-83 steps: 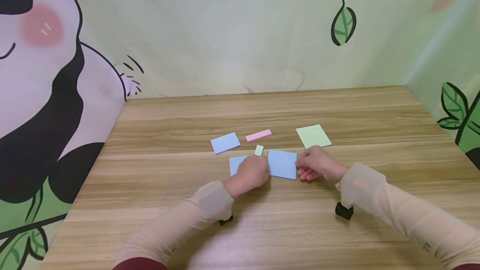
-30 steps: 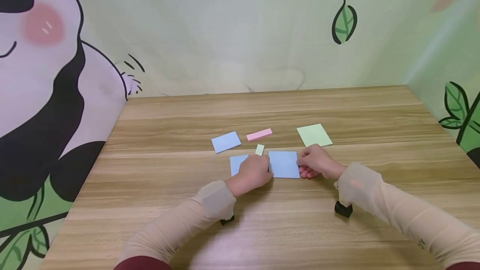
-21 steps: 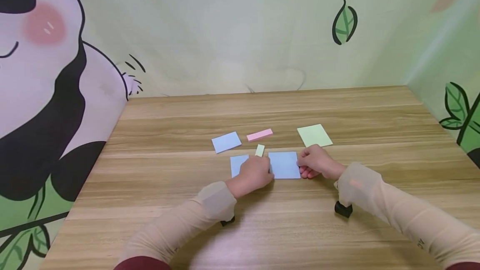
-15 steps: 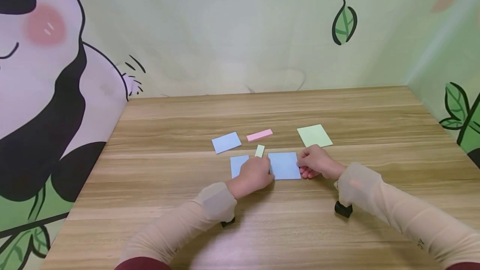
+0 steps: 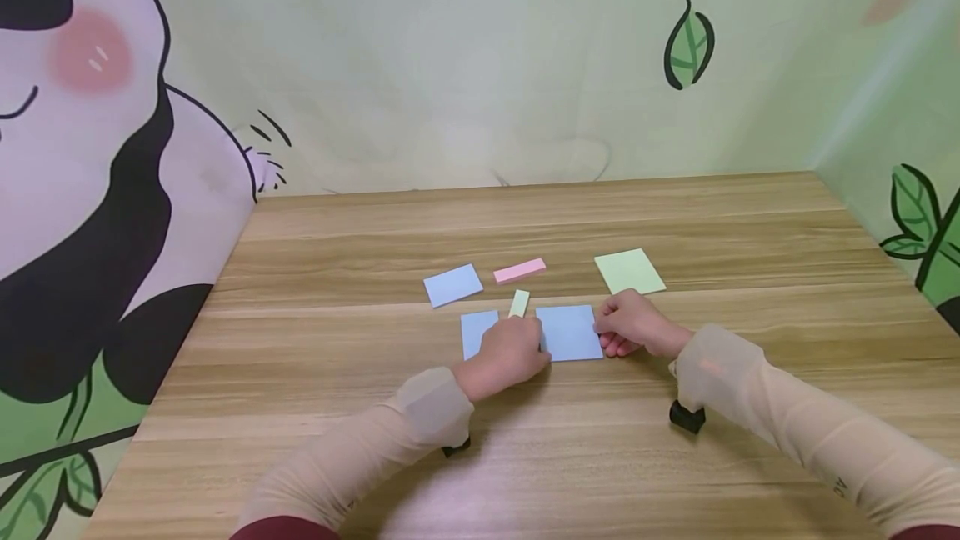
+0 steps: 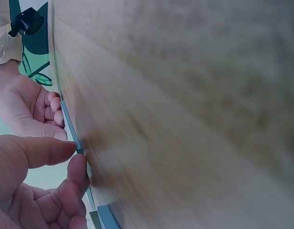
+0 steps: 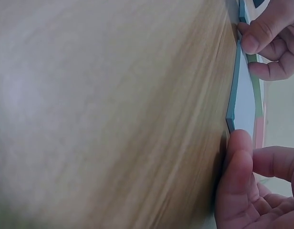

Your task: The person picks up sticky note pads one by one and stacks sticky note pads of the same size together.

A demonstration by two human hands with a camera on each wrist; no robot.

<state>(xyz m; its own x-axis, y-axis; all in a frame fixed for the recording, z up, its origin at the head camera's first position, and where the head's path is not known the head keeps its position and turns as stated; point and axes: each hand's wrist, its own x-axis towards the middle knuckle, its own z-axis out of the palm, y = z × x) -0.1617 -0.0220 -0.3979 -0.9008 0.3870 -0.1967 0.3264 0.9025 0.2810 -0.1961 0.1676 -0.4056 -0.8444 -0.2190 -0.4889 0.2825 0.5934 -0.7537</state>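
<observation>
A blue sticky note pad (image 5: 570, 332) lies on the table between my two hands. My left hand (image 5: 510, 352) has thumb and fingers at its left edge; in the left wrist view the thumb meets the pad's corner (image 6: 72, 128). At the opposite edge, my right hand (image 5: 636, 323) pinches the pad between thumb and fingers. The left hand partly covers a second blue pad (image 5: 477, 330) and the near end of a narrow light green strip (image 5: 519, 303). In the right wrist view, the pad (image 7: 243, 95) lies low and flat along the wood.
Behind the hands lie a blue pad (image 5: 453, 285), a pink strip (image 5: 519, 271) and a light green square pad (image 5: 630, 271), the last just beyond the right hand. The wooden table (image 5: 360, 248) ends at a painted wall (image 5: 450, 65).
The held blue pad has turned slightly counterclockwise and shifted a little nearer. My left hand has come slightly nearer too, showing more of the green strip. The other pads stay put.
</observation>
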